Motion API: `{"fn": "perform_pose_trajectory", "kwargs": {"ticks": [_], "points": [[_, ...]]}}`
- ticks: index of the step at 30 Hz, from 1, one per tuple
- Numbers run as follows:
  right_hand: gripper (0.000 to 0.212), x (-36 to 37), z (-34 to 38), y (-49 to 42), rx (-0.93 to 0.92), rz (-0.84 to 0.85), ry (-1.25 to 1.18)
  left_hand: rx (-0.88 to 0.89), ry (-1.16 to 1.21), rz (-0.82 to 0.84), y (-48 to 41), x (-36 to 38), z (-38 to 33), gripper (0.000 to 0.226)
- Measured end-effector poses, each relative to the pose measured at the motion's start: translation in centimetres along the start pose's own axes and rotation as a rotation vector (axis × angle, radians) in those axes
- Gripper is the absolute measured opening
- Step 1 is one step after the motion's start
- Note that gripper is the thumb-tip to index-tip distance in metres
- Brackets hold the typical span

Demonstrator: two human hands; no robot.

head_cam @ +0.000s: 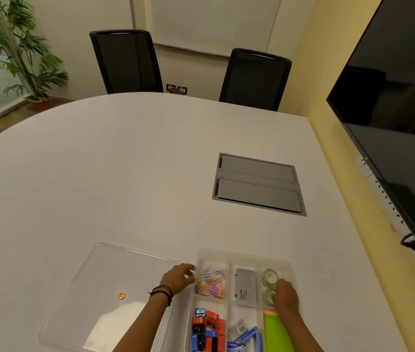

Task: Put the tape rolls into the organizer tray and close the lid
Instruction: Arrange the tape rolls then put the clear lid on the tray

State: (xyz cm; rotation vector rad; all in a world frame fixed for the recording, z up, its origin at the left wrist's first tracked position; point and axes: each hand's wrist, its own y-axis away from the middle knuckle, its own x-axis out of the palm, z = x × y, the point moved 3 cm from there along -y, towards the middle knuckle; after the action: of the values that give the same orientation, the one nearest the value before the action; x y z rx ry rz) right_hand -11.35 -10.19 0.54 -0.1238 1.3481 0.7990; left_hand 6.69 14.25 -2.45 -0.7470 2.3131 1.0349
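A clear plastic organizer tray (239,254) sits at the table's near edge. Two clear tape rolls lie in its far right compartment: one (269,275) at the back, another (267,297) just in front of it. My right hand (285,298) rests over the nearer tape roll, fingers curled on it. My left hand (179,277) touches the tray's left rim with its fingertips. The clear lid (104,295) lies flat on the table left of the tray, with my left forearm over its right part.
Other compartments hold coloured paper clips (211,283), a grey box (246,287), red and blue sharpeners (207,331), staples and green sticky notes (276,331). A grey cable hatch (258,184) is set into the table. Two black chairs stand beyond; a screen hangs at right.
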Motion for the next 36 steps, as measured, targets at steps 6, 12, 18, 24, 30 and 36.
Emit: {"fn": "perform_pose_trajectory", "kwargs": {"ticks": [6,12,18,24,30,36], "points": [[0.051,0.1,-0.5,-0.3,-0.016,-0.016,0.007,0.004,-0.005,0.001,-0.1,0.1,0.0,0.039],[0.053,0.1,-0.3,-0.3,-0.039,0.007,0.039,0.001,-0.002,0.002,-0.1,0.0,0.0,0.039],[0.052,0.3,-0.2,-0.4,-0.063,0.023,0.06,-0.007,-0.007,-0.003,-0.2,0.0,0.2,0.037],[0.051,0.2,-0.1,-0.1,-0.032,0.037,0.018,-0.007,-0.017,-0.002,0.0,0.0,0.1,0.038],[0.044,-0.4,0.5,0.6,-0.014,0.055,0.039,-0.006,-0.028,-0.011,0.1,0.0,0.1,0.039],[0.023,-1.5,0.5,1.1,0.021,0.059,-0.009,-0.003,-0.018,-0.067,0.4,0.2,0.1,0.037]]}}
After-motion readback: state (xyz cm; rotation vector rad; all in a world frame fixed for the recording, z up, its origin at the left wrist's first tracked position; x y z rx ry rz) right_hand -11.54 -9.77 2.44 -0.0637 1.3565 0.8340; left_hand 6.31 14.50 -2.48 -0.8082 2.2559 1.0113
